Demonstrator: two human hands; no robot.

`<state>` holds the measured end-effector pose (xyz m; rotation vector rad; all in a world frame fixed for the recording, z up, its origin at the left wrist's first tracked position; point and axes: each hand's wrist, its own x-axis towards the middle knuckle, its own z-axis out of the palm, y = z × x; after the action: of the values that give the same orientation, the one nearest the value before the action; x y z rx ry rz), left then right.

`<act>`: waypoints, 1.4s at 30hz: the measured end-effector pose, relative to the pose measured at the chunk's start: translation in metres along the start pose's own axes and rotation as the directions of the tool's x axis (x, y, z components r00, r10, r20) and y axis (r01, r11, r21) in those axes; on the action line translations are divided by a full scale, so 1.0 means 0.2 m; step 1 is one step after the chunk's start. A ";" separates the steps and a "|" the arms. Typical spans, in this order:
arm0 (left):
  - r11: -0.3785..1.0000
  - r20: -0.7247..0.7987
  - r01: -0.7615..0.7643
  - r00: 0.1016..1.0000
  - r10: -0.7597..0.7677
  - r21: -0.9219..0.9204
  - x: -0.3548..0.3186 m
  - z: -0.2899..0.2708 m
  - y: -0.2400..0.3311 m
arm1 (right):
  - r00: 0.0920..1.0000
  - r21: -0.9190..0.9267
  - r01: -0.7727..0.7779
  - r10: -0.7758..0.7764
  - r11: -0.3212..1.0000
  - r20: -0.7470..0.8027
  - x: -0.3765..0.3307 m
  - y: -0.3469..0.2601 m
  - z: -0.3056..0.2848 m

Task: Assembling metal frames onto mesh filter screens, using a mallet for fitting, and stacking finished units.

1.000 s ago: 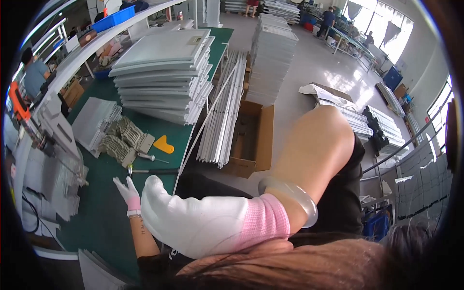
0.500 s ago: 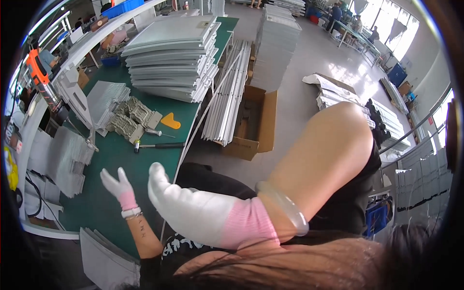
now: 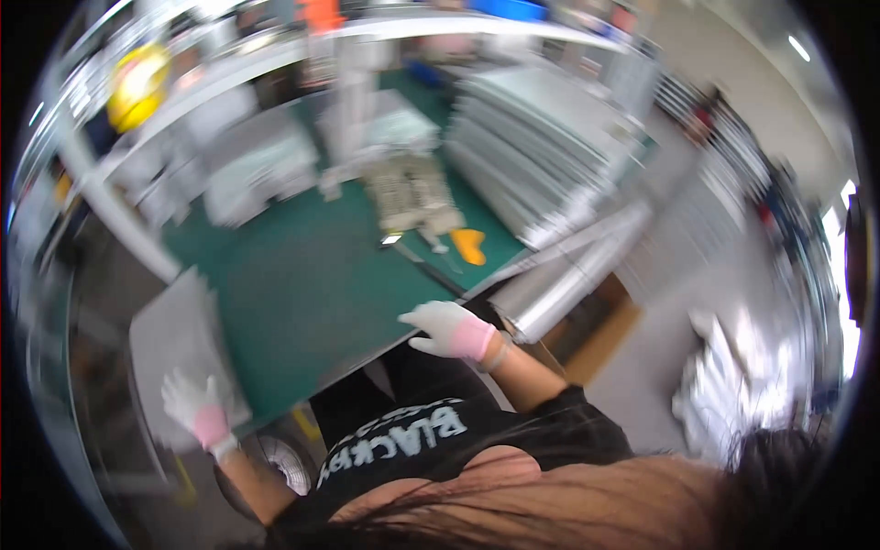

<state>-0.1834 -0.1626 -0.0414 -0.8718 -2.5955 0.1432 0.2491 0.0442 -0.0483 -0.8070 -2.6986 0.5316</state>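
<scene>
My left hand [image 3: 194, 408], in a white glove with a pink cuff, is over a few thin grey panels [image 3: 174, 335] at the table's left end. Its fingers are spread; whether they touch the top panel I cannot tell. My right hand [image 3: 449, 330], gloved alike, hovers by the front edge of the green worktable [image 3: 284, 293], fingers apart and holding nothing. Beyond it lie a hammer [image 3: 426, 266], a screwdriver [image 3: 434, 242] and an orange-yellow scraper [image 3: 469, 246]. Behind these tools are beige-grey ribbed parts [image 3: 412, 194]. Motion blurs the picture.
A tall stack of grey panels [image 3: 532, 147] stands at the table's right. Smaller pale stacks [image 3: 257, 165] sit at the back, under a white shelf [image 3: 247, 69]. Long metal strips [image 3: 568, 275] and a cardboard box [image 3: 610, 321] flank the table's right edge.
My view has swung left. The right hand, raised close to the camera before, has dropped to the table's front edge. My left hand has come over the grey panels at the left.
</scene>
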 end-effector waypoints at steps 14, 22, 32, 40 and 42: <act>0.770 0.326 0.469 0.878 -0.352 -0.433 0.00 0.09 -0.12 | 0.931 -0.051 0.295 -0.299 0.954 -0.208 0.25 0.37 0.41; 0.957 0.541 0.185 0.840 -0.035 -0.225 0.17 -0.18 -0.06 | 0.893 -0.079 0.265 -0.276 0.961 -0.356 0.25 0.39 0.42; 0.966 0.426 0.083 0.904 0.030 -0.246 0.26 -0.25 -0.27 | 0.910 -0.041 0.268 -0.266 0.963 -0.318 0.24 0.35 0.38; 0.982 0.443 0.173 0.888 -0.120 -0.081 0.14 -0.03 -0.23 | 0.967 0.133 0.196 -0.168 0.972 -0.193 0.41 0.37 0.27; 0.964 0.517 0.256 0.836 -0.184 -0.072 0.10 0.01 -0.14 | 0.878 0.103 0.300 -0.232 0.948 -0.419 0.62 0.33 0.12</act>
<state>-0.2150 -0.1734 -0.0291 -0.6289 -3.2159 0.1426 0.1711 0.1610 -0.0793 -0.4281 -2.2953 0.4564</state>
